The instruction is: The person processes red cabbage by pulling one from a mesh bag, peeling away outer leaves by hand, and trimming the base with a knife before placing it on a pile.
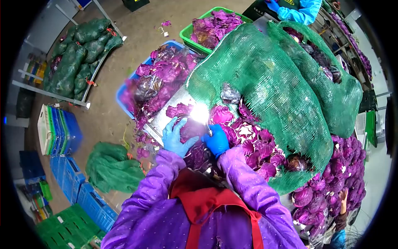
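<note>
My left hand point(176, 137), in a light blue glove, has its thumb and fingers spread around the side of a red cabbage point(190, 129) and holds it on the work surface. My right hand point(217, 142), in a darker blue glove, is closed on what looks like a knife point(210, 133); only a bit of metal shows, and a bright glare hides the rest. Loose purple leaves point(258, 150) lie to the right of my hands. A cabbage in clear wrap point(230, 93) sits just beyond, against a large green mesh sack point(265, 79).
Leaves fill a blue crate point(121, 96) and a green crate point(182, 34). Red cabbages point(327, 182) are piled at right, near another person's hand point(343, 200). A blue-sleeved person point(300, 13) works at the back. Filled sacks point(76, 60) and stacked crates point(66, 172) stand left.
</note>
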Demonstrator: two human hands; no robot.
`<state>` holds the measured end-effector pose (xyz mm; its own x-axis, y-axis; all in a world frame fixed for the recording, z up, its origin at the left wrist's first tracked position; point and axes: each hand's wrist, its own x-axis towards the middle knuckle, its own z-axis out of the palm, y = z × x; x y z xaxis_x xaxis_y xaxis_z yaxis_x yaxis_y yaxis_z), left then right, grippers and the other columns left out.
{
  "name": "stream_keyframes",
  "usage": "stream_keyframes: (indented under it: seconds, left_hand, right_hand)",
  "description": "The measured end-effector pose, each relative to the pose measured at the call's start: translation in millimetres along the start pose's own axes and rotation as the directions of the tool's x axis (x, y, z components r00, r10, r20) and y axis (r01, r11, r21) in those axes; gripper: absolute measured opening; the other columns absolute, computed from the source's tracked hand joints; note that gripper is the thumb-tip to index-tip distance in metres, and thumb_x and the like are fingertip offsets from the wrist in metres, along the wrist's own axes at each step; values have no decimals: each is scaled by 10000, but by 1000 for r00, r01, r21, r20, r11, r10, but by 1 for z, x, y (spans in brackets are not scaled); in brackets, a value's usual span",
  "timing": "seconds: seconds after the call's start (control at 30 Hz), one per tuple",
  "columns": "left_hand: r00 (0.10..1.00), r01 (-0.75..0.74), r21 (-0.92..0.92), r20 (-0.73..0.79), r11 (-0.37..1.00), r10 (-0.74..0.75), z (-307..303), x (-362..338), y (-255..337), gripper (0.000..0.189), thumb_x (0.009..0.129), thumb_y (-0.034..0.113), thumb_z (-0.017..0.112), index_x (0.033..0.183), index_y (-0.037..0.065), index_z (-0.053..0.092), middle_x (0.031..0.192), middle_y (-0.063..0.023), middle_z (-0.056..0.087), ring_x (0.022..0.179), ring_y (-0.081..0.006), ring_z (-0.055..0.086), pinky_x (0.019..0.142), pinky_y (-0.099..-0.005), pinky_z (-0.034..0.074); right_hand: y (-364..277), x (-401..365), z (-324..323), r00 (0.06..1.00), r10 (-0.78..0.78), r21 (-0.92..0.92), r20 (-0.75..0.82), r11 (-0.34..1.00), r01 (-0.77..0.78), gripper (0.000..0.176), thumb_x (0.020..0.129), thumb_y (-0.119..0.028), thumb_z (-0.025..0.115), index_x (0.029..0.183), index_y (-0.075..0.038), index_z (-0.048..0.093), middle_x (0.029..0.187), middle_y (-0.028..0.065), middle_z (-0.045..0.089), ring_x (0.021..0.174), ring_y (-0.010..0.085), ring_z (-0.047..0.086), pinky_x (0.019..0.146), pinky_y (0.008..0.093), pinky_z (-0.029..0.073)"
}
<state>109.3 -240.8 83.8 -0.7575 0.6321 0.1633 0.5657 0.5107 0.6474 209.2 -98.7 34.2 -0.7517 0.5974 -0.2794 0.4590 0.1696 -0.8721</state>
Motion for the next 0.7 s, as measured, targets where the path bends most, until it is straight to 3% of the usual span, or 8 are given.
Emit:
stream_keyframes:
  seconds: [0.07,0.23,0.3,0.33,0.43,0.57,0.63,0.7]
  left_hand:
    - [1000,-21,20,-17,1000,21,2,2,-2,684,648,428,781,1220,138,545,1249,-154,429,1152,-339,414,998,-438,339]
    - [999,-31,11,-33,999,31,5,6,-1,631,631,405,797,1180,178,584,1234,-141,444,1144,-321,418,995,-428,344]
    - [1000,16,-78,12,997,-15,-1,12,-3,612,623,310,817,1173,172,587,1229,-149,457,1148,-332,430,1005,-427,338]
    - [1000,0,-138,23,990,3,-4,11,-12,602,624,303,813,1168,173,590,1227,-138,462,1146,-321,436,1005,-417,345]
    - [983,-50,-403,142,914,117,-30,17,-65,559,679,210,780,1190,110,577,1234,-105,501,1216,-274,417,1044,-388,321]
    - [997,43,-257,66,966,-26,-57,9,-80,557,703,214,770,1202,80,563,1233,-117,506,1214,-266,426,1054,-365,304]
    - [989,145,-382,94,913,-117,-57,2,-56,572,717,247,764,1210,58,545,1237,-127,498,1199,-271,436,1042,-368,320]
    - [985,167,-290,7,942,-172,-41,1,-45,534,740,286,749,1155,34,527,1204,-132,522,1139,-264,479,1008,-359,340]
  right_hand:
    - [11,9,8,999,-36,-142,-17,989,34,337,722,-144,670,1033,-37,596,1003,204,560,922,369,573,782,414,468]
    - [30,31,13,1000,4,-171,-4,985,-4,365,691,-187,692,1010,-27,612,962,218,596,900,376,582,778,416,473]
    - [37,40,12,999,33,-151,15,988,-30,339,676,-197,708,959,-25,634,902,205,623,846,371,602,745,418,484]
    - [34,46,7,993,96,-124,66,988,-87,280,653,-208,736,854,-29,656,776,178,642,736,359,620,675,421,495]
    - [23,50,0,996,80,-28,42,996,-79,266,631,-227,761,785,-37,655,709,155,640,657,330,622,617,425,485]
    - [28,50,4,994,99,-130,53,987,-91,275,622,-231,774,779,-42,652,753,154,655,699,276,639,619,406,482]
    - [24,35,4,998,60,-33,24,998,-59,316,614,-188,784,861,-38,656,812,163,657,757,274,640,659,389,488]
    - [32,26,10,996,-45,34,-71,998,47,348,611,-163,787,902,-29,651,842,163,655,774,270,635,677,383,488]
